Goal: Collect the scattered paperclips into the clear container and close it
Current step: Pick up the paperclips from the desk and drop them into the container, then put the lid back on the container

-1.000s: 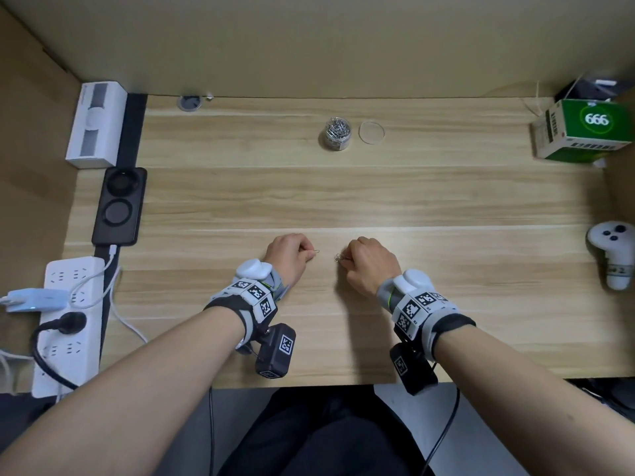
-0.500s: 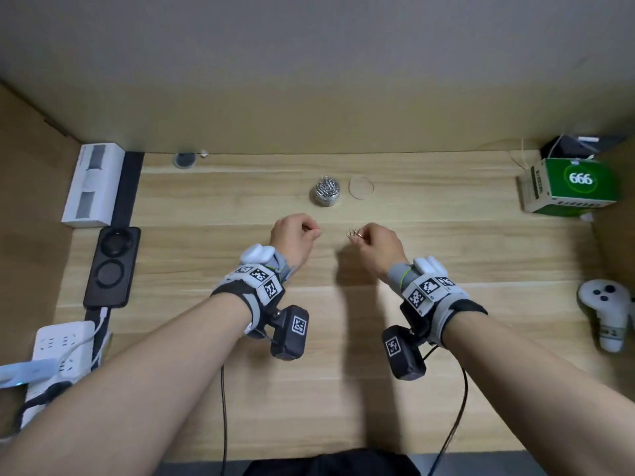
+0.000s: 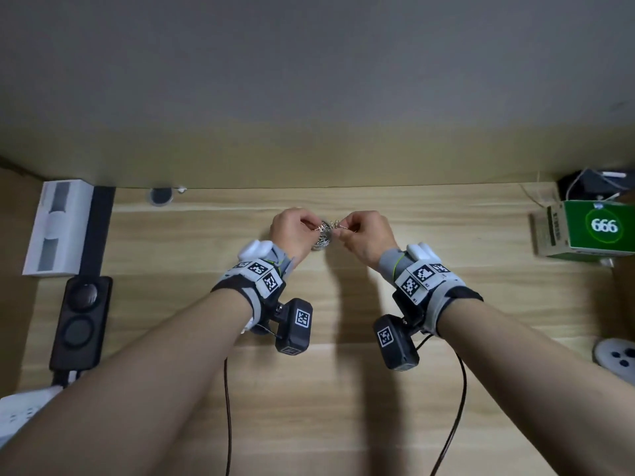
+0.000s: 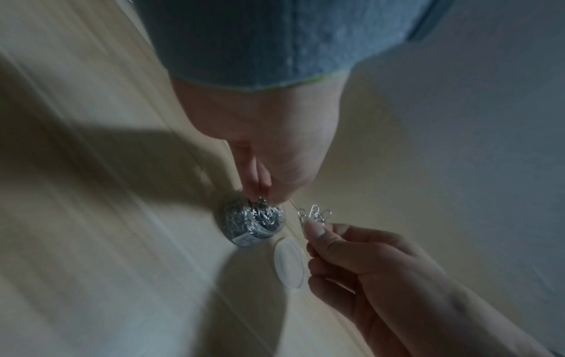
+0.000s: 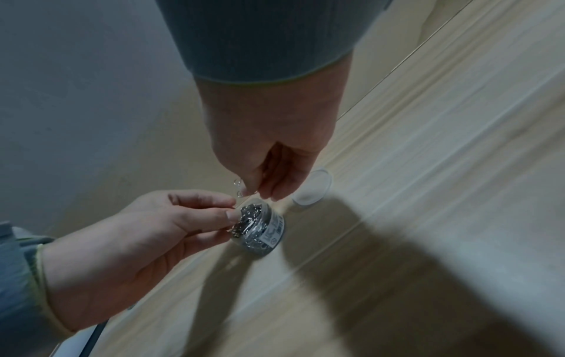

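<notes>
Light wooden desk (image 3: 309, 424), plain beige wall (image 3: 309, 97)

an office-like desk nook: wooden desk (image 3: 309, 407), power strip (image 3: 20, 410), controller (image 3: 618, 359).

From the head view my hands hide most of the container (image 3: 322, 235) — the lid (image 4: 289, 262) is out of sight there; the controller (image 3: 616, 359) is cropped.

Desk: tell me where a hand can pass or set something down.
Free: the bare wood between the black charging pad and the left hand, and between the right hand and the green box. Crowded: both hands pinch paperclips over the clear container, its lid alongside.
</notes>
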{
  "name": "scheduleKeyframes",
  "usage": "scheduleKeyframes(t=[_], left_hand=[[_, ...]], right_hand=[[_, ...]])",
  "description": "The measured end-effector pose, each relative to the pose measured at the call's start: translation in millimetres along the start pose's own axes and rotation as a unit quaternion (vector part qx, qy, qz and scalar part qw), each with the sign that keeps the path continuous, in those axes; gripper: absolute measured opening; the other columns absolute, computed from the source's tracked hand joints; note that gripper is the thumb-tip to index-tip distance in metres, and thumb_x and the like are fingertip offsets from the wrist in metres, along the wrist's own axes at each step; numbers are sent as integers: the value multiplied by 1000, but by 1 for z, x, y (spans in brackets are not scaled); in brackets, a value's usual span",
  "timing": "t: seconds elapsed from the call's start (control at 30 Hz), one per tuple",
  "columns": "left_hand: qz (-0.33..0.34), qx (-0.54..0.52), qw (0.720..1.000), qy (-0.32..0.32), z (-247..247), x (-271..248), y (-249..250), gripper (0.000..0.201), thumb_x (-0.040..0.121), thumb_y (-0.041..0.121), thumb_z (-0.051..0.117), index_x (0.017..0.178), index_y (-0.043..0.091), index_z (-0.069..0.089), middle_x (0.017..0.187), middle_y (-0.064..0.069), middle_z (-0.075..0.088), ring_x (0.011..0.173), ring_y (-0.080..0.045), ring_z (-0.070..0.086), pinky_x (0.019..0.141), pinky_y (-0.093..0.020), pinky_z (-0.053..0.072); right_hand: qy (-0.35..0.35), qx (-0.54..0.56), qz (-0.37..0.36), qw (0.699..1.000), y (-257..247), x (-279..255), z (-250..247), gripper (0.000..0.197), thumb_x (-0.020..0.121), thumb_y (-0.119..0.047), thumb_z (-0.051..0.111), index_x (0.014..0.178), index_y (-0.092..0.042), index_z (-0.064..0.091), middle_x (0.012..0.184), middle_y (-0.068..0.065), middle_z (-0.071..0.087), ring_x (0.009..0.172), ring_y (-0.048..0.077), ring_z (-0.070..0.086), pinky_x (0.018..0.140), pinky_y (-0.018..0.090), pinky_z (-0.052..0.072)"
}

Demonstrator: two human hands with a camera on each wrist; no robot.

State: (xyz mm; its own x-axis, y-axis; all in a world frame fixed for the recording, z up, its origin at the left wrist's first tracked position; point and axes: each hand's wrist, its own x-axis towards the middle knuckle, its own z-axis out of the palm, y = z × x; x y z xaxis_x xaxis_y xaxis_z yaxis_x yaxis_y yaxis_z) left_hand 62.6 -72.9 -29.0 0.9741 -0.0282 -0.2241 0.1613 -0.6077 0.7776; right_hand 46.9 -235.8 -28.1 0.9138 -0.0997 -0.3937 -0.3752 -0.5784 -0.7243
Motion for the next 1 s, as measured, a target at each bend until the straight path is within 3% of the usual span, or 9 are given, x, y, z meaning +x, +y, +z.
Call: scheduleKeyframes(t=[0.17, 0.27, 0.47, 0.6, 0.67, 0.73, 0.8, 0.87, 1.0], left_hand=[[-13, -33, 999, 18, -5, 4, -20, 25, 69, 1, 71, 77, 25, 70, 71, 6, 67, 54, -5, 55, 63, -29, 56], [-27, -68, 997, 34, -11, 4, -28, 26, 70, 2, 75, 78, 26, 67, 77, 2, 66, 59, -8, 54, 68, -32, 56], [-38, -88, 995, 33, -10, 1, -35, 27, 73, -5, 68, 85, 20, 68, 82, -2, 66, 69, -16, 59, 72, -28, 53], [-39, -80, 995, 40, -3, 2, -31, 25, 78, -5, 60, 95, 12, 69, 97, -5, 67, 76, -13, 60, 72, -17, 49], [-42, -68, 996, 25, 1, 4, -29, 26, 80, -1, 59, 101, 12, 68, 105, -4, 66, 82, -15, 63, 79, -22, 50], [-45, -53, 998, -4, 4, 7, -29, 30, 81, 5, 58, 108, 14, 67, 111, -1, 64, 89, -17, 64, 87, -29, 51], [-50, -36, 998, -28, 6, 9, -29, 33, 80, 15, 56, 110, 19, 68, 113, 4, 63, 92, -16, 64, 91, -31, 50], [-57, -36, 997, -39, 7, 10, -29, 34, 79, 19, 51, 108, 22, 70, 108, 8, 61, 96, -15, 62, 91, -29, 48], [-54, -38, 997, -43, 5, 11, -28, 34, 85, 11, 49, 108, 22, 71, 103, 11, 59, 101, -15, 59, 90, -27, 46]], right_hand=[[-9, -6, -16, 1000, -3, 15, 9, 14, 72, -28, 84, 72, -19, 73, 57, -8, 62, 55, 12, 54, 65, 34, 52], [-5, -1, -33, 999, -8, 17, 13, 14, 72, -26, 85, 81, -18, 78, 65, -4, 68, 61, 11, 58, 68, 29, 51], [5, 25, -51, 998, -5, 15, 11, 14, 76, -16, 82, 89, -17, 78, 68, -6, 65, 64, 10, 55, 73, 29, 50], [33, 49, -36, 998, 18, 12, 3, 1, 79, -26, 75, 79, -26, 74, 72, -3, 70, 67, 15, 60, 75, 38, 56], [67, 39, -18, 997, 31, 14, 0, 10, 79, -30, 75, 87, -25, 73, 83, -3, 71, 74, 17, 63, 79, 43, 56], [90, -12, -6, 996, 37, 16, -3, 33, 76, -29, 79, 107, -25, 68, 104, 0, 63, 89, 18, 62, 87, 40, 54], [81, -38, 11, 996, 41, 18, -4, 64, 68, -34, 87, 124, -23, 59, 121, 0, 51, 102, 15, 58, 93, 33, 50], [55, -63, 14, 996, 43, 19, 0, 81, 60, -40, 90, 131, -26, 52, 128, 1, 44, 111, 16, 54, 95, 33, 49], [25, -113, -3, 993, 45, 20, 5, 72, 63, -36, 87, 127, -31, 53, 125, 3, 42, 115, 25, 54, 95, 41, 51]])
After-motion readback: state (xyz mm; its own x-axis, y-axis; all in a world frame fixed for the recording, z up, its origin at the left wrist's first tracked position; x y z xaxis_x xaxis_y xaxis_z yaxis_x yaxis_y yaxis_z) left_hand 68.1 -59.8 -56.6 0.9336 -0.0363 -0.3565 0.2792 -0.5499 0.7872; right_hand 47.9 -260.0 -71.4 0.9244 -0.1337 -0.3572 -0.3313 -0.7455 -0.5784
